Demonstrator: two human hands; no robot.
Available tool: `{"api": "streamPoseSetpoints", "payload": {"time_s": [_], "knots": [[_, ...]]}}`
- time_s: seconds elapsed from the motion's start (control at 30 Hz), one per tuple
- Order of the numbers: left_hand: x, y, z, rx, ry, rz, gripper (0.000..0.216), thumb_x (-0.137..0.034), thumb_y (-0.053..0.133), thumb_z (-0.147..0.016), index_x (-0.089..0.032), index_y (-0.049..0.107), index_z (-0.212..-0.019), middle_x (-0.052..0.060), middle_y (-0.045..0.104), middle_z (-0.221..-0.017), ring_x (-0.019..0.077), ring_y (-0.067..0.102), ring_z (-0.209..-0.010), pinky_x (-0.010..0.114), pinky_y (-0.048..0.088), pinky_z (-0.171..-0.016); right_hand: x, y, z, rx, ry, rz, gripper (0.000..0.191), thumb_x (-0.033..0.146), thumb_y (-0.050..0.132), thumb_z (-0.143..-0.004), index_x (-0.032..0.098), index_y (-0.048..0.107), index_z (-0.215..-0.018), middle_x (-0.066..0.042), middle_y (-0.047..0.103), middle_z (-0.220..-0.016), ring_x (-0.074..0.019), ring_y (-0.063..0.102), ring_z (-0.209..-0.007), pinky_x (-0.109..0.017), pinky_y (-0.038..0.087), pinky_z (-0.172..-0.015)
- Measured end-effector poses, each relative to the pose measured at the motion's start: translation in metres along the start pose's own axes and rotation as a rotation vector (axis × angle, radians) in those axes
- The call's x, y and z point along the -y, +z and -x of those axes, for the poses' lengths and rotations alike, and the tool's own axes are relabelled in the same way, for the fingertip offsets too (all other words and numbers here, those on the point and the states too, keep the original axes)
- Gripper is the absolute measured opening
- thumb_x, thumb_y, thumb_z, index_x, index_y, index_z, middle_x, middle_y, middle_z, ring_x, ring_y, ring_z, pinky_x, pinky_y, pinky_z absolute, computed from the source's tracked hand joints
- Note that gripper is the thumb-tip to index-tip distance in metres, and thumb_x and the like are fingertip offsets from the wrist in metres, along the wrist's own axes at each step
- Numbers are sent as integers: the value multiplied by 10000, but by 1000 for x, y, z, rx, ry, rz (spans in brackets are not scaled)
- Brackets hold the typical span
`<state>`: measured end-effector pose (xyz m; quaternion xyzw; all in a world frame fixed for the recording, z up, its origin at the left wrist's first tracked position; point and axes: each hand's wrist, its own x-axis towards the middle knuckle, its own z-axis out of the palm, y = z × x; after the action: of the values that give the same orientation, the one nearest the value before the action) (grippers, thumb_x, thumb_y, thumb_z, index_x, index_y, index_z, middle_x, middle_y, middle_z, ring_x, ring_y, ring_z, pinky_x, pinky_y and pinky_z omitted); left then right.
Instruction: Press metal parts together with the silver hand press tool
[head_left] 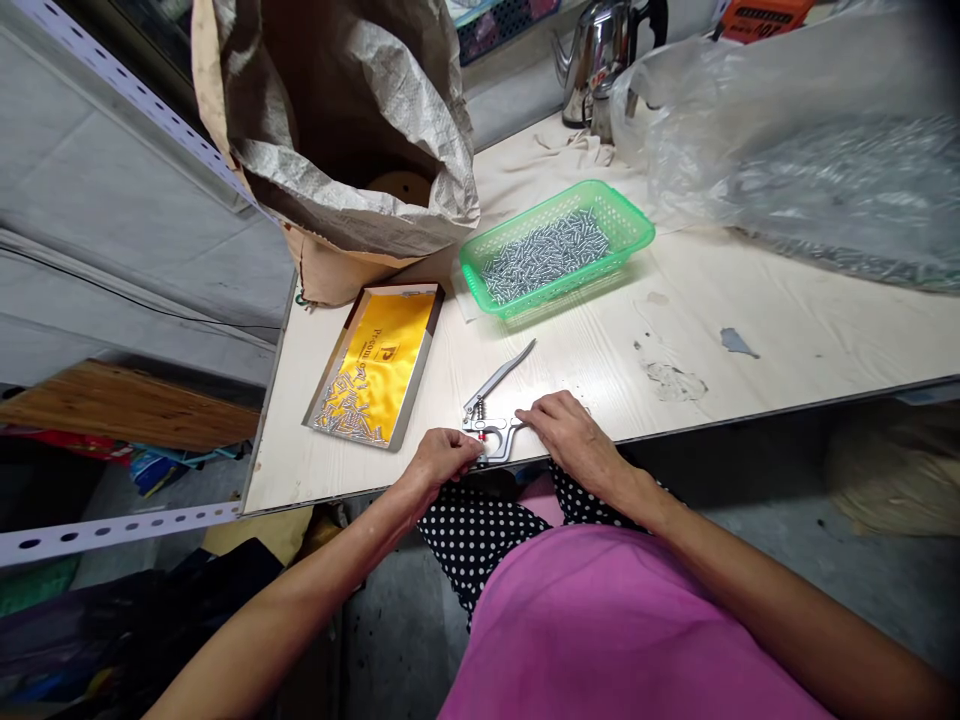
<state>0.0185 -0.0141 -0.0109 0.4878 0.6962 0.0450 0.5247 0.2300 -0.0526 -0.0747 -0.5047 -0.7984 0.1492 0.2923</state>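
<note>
Near the table's front edge lies a pair of silver snap-fastener pliers (501,432), with a spring, a red part at the jaw and its long lever handle raised apart from the frame. My left hand (442,458) is closed in a pinch at the jaw end; whatever is between the fingertips is too small to make out. My right hand (568,432) has its thumb and fingers closed on the end of the lower handle. To the left, a shallow box (411,400) lined with yellow cloth holds small metal pieces (349,410) in its near corner.
Behind the pliers, a green plastic basket (517,309) contains many small silver pieces (551,252). A large open woven sack (330,262) stands at back left. On the right lies a clear plastic bag (840,190) of metal parts. A kettle (600,60) is at the back.
</note>
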Motion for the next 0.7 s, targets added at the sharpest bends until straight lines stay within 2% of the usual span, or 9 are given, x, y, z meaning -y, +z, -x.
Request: {"api": "streamPoseSetpoints", "payload": {"time_s": [0.17,0.23,0.3,0.37,0.47,0.57,0.7], "knots": [[-4,-1,-1,36,-24,-57,223,-303,677,-740,-157,600,-589,-48,489,-445,83,417,-423,205,313,-424,1,-11,-3,54,-3,-30,271,177,480,-965,159,637,-1184,-106,621,-1009,-246,508,-957,-388,464,-835],[-5,-2,-2,47,-37,-63,219,-303,690,-736,-156,603,-599,-44,500,-449,86,429,-427,205,318,-425,-4,-21,-10,69,-29,-39,307,240,510,-965,156,597,-1248,-124,614,-1110,-255,522,-1044,-407,477,-886],[-6,-3,-2,56,-52,-62,219,-311,708,-729,-153,610,-614,-44,506,-453,88,441,-433,204,323,-429,-12,-30,-21,84,-75,13,455,350,558,-947,152,511,-1354,-160,551,-1306,-300,462,-1234,-473,442,-991],[-7,-3,-3,65,-64,-58,221,-321,723,-726,-148,619,-636,-46,509,-459,87,450,-437,201,326,-432,-22,-37,-35,137,-117,102,692,491,631,-881,151,409,-1441,-191,407,-1484,-358,296,-1401,-555,346,-1088],[-7,-3,-3,74,-78,-49,243,-337,743,-717,-145,613,-642,-48,516,-475,83,459,-441,198,326,-432,-35,-40,-56,300,-137,197,1025,625,751,-707,114,330,-1489,-234,288,-1555,-420,157,-1456,-611,233,-1138],[-8,-2,-2,61,-92,-53,255,-338,753,-713,-144,606,-637,-47,515,-475,82,460,-443,197,326,-429,-42,-38,-70,410,-159,235,1105,661,772,-633,99,347,-1483,-245,360,-1513,-446,201,-1435,-635,218,-1129],[-8,-1,-1,40,-101,-55,234,-315,735,-734,-142,606,-645,-45,515,-470,82,460,-440,196,335,-425,-43,-35,-76,415,-178,264,1059,689,730,-637,112,386,-1456,-232,465,-1425,-440,347,-1344,-665,237,-1085]]}}
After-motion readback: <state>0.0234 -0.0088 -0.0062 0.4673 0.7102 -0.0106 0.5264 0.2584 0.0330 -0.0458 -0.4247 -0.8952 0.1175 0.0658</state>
